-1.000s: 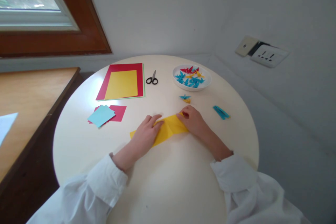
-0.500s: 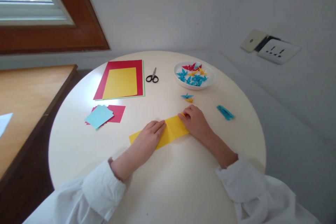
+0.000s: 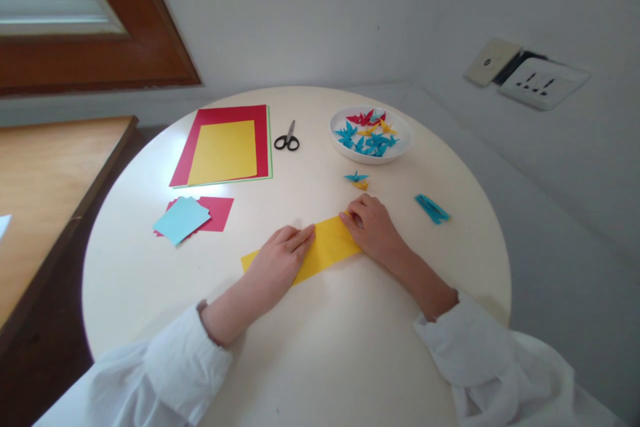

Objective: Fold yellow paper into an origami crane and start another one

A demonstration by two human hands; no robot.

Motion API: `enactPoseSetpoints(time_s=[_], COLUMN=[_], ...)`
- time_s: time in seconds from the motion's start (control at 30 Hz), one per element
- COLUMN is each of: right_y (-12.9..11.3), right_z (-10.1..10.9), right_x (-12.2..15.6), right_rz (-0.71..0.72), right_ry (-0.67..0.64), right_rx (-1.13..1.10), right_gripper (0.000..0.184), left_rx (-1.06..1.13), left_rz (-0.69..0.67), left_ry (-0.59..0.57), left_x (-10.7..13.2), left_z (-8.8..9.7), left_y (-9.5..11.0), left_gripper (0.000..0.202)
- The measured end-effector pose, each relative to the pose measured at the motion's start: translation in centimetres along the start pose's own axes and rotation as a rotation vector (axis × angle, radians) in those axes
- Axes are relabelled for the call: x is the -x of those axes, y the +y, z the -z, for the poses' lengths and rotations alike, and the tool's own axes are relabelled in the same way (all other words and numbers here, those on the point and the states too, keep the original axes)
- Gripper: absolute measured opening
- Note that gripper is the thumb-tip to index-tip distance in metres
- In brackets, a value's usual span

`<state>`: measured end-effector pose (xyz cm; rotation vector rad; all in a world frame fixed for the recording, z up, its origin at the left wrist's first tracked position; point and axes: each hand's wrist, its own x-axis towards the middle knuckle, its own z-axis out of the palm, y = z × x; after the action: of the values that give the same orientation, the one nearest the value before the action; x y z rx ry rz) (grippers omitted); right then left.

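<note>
A folded strip of yellow paper [image 3: 327, 245] lies slantwise on the white table. My left hand [image 3: 284, 259] rests on its left part, fingers stretched out flat and pressing it down. At the right end my right hand [image 3: 373, 227] is closed, thumb and fingers pinching the top edge of the sheet. Just beyond that hand sit a small blue paper crane [image 3: 356, 177] and a yellow folded piece [image 3: 361, 185]. Part of the strip is hidden under my left hand.
A white dish [image 3: 371, 159] of red, yellow and blue paper cranes stands at the back right. Scissors [image 3: 287, 140] lie left of it, beside large coloured sheets [image 3: 223, 150]. Small light-blue squares [image 3: 182, 220] are at left, narrow blue folded pieces [image 3: 433, 209] at right.
The camera view has shifted slightly. The crease in the middle of the yellow paper looks flatter. Both hands keep nearly the same places on it.
</note>
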<state>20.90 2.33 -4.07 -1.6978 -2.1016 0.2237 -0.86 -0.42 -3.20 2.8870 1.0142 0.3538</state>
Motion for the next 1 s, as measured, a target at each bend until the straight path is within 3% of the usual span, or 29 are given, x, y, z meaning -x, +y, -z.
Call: enactPoseSetpoints(time_s=[0.43,0.6,1.0], right_y=[0.2,0.3,0.3], right_z=[0.4,0.8,0.6], right_x=[0.2,0.8,1.1], right_rz=[-0.024,-0.054,-0.028], right_ry=[-0.012,0.022,0.065], right_rx=[-0.127,-0.214,-0.186], right_gripper=[0.022,0.023,0.023], left_rx=[-0.005,0.015,0.018], left_rz=[0.025,0.038,0.049], left_ry=[-0.010,0.042,0.034], left_x=[0.0,0.1,0.4], left_z=[-0.1,0.3,0.2], left_y=[0.2,0.9,1.1], left_gripper=[0.041,0.038,0.041])
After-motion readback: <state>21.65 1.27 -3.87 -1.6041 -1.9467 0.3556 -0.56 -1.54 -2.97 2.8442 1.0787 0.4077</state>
